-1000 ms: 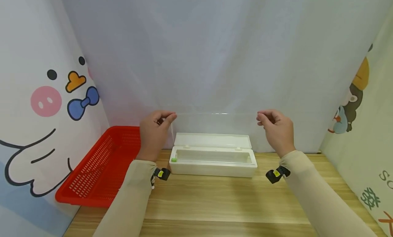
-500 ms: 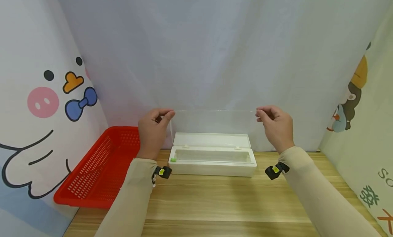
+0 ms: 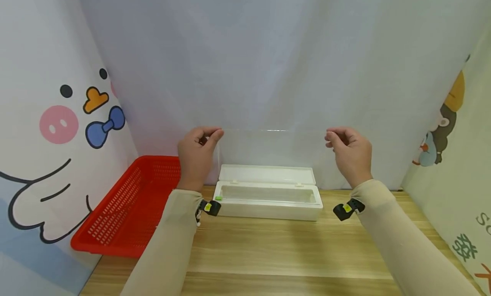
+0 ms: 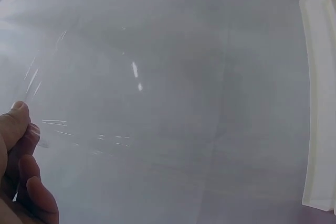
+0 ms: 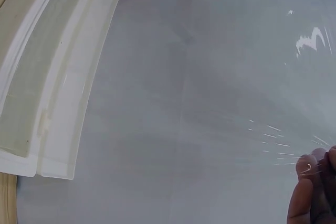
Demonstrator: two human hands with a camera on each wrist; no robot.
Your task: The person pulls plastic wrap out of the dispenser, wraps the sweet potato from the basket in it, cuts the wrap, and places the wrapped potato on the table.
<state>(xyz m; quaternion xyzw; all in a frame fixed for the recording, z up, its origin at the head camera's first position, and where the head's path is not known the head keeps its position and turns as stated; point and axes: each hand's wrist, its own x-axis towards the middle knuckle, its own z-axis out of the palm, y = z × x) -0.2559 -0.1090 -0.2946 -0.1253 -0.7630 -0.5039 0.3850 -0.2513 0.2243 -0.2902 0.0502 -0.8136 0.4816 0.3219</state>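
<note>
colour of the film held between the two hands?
None: the film is clear and see-through. Best seen in the left wrist view, where it catches the light.

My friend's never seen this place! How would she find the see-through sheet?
On the wooden table sits a long white box with its lid open. Look above it, between the left hand and the right hand. The clear sheet pinched there shows the wall through it and glints along its top edge, unlike the solid red basket.

Red basket [image 3: 109, 217] on a wood-grain table [image 3: 291, 249], beside a cartoon-bird backdrop [image 3: 50, 168].
</note>
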